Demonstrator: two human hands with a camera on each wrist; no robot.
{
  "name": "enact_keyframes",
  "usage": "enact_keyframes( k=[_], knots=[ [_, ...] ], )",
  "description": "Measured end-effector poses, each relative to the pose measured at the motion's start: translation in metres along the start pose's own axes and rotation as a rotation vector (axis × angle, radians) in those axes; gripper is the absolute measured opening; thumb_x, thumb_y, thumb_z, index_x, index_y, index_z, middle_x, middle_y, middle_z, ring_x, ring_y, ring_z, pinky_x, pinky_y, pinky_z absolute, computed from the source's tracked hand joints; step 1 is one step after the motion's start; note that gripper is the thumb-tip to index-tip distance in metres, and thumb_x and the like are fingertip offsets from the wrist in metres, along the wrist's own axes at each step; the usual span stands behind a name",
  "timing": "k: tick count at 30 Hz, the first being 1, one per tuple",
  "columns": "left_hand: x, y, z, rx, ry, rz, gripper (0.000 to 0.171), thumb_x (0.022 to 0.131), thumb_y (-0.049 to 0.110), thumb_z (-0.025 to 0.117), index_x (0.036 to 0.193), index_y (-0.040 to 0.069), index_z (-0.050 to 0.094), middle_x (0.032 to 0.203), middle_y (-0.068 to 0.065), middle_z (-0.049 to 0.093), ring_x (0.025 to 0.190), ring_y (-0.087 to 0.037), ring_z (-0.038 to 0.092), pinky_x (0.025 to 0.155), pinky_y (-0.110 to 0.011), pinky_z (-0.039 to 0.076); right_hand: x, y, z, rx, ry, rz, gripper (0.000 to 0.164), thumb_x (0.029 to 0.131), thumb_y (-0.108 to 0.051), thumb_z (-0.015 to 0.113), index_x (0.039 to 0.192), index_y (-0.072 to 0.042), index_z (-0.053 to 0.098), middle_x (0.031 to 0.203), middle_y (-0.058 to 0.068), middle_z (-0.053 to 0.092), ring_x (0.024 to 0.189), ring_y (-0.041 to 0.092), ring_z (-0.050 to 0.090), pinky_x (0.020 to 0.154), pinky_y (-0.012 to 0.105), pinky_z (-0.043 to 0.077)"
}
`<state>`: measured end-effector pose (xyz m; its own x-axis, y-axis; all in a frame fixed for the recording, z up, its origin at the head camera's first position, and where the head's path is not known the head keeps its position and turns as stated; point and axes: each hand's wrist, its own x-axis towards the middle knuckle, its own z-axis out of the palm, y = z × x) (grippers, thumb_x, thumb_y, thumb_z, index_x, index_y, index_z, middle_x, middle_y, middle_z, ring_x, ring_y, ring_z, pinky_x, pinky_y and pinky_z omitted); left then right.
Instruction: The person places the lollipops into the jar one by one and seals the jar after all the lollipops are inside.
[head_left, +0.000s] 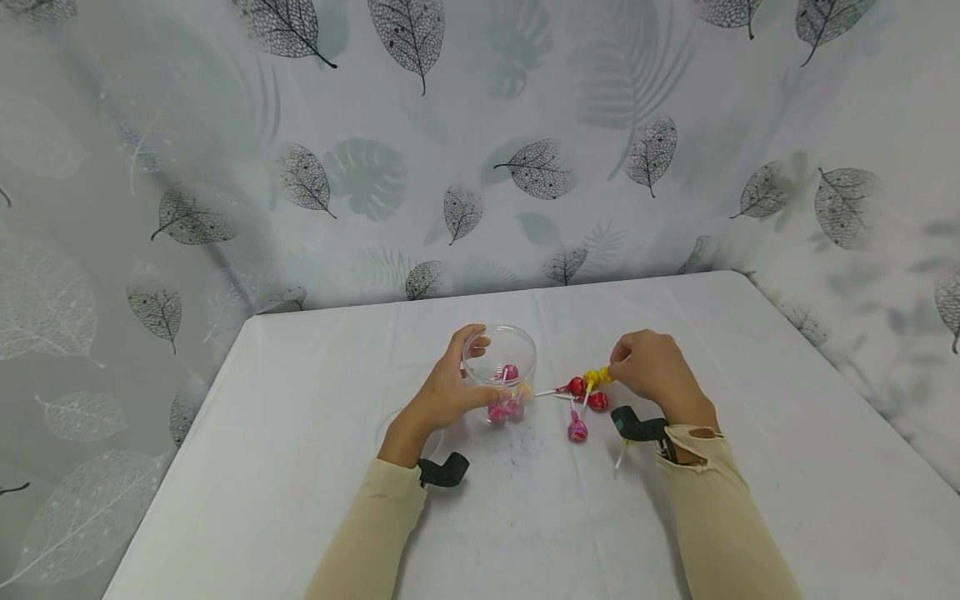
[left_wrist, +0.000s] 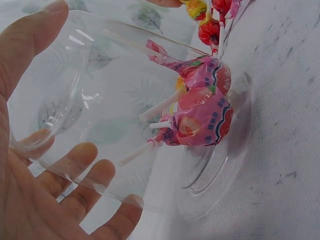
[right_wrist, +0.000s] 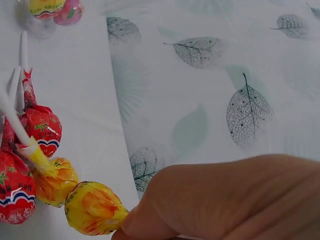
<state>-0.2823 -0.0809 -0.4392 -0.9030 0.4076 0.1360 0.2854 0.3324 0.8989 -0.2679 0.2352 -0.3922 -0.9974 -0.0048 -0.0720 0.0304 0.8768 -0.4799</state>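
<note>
Right fingers pinch a yellow lollipop, left fingers curl round the clear jar! Looks like pick-up; next wants a clean lift.

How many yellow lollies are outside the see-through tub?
2 that show: one yellow lolly is pinched in the right hand; the other yellow lolly is beside it. Another may hide near the right wrist, where a stick pokes out.

Head cam: above, fwd/down to far edge of surface; wrist cams close, sideways, both incl. red lollipops.
</note>
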Motion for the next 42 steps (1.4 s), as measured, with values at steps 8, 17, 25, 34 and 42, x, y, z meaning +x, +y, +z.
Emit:
enact_keyframes(
  k=[8, 17, 25, 34, 42],
  knots=[
    [0.000, -0.001, 0.000, -0.009, -0.003, 0.000, 0.098, 0.082, 0.029, 0.089, 0.158, 0.031, 0.027, 0.157, -0.007, 0.046, 0.145, -0.024, 0.042, 0.116, -0.063, 0.035, -0.001, -0.001, 0.001, 0.030, 0.061, -0.017, 0.011, 0.091, -0.015, 0.071, 0.092, -0.005, 0.073, 0.096, 0.015, 0.074, 0.084, 0.031, 0.059, 0.065, 0.035, 0.052],
    [0.001, -0.001, 0.000, -0.008, -0.001, -0.013, 0.099, 0.083, 0.027, 0.088, 0.160, 0.025, 0.027, 0.158, -0.010, 0.045, 0.145, -0.025, 0.042, 0.116, -0.063, 0.035, -0.003, -0.005, 0.001, 0.087, 0.133, -0.056, 0.011, 0.092, -0.012, 0.071, 0.096, -0.004, 0.076, 0.099, 0.018, 0.077, 0.091, 0.035, 0.068, 0.069, 0.040, 0.057],
    [0.001, -0.001, 0.000, -0.007, -0.001, -0.009, 0.100, 0.082, 0.026, 0.089, 0.160, 0.024, 0.027, 0.157, -0.009, 0.046, 0.145, -0.026, 0.042, 0.116, -0.062, 0.035, -0.005, -0.010, 0.001, 0.129, 0.165, -0.080, 0.013, 0.094, -0.014, 0.070, 0.100, -0.004, 0.076, 0.106, 0.020, 0.077, 0.100, 0.039, 0.072, 0.078, 0.048, 0.060],
    [0.002, -0.002, 0.000, -0.006, -0.010, 0.006, 0.101, 0.083, 0.028, 0.088, 0.161, 0.021, 0.025, 0.158, -0.013, 0.045, 0.145, -0.028, 0.041, 0.116, -0.064, 0.035, -0.007, -0.014, 0.001, 0.162, 0.215, -0.117, 0.012, 0.093, -0.013, 0.070, 0.099, -0.003, 0.076, 0.104, 0.019, 0.077, 0.100, 0.038, 0.073, 0.078, 0.049, 0.060],
    [0.003, -0.003, 0.000, -0.005, -0.010, 0.007, 0.101, 0.082, 0.028, 0.088, 0.161, 0.020, 0.025, 0.158, -0.013, 0.045, 0.146, -0.028, 0.040, 0.116, -0.065, 0.034, -0.009, -0.019, 0.000, 0.226, 0.274, -0.169, 0.011, 0.092, -0.009, 0.069, 0.097, -0.003, 0.077, 0.100, 0.018, 0.078, 0.095, 0.036, 0.074, 0.076, 0.049, 0.061]
  ],
)
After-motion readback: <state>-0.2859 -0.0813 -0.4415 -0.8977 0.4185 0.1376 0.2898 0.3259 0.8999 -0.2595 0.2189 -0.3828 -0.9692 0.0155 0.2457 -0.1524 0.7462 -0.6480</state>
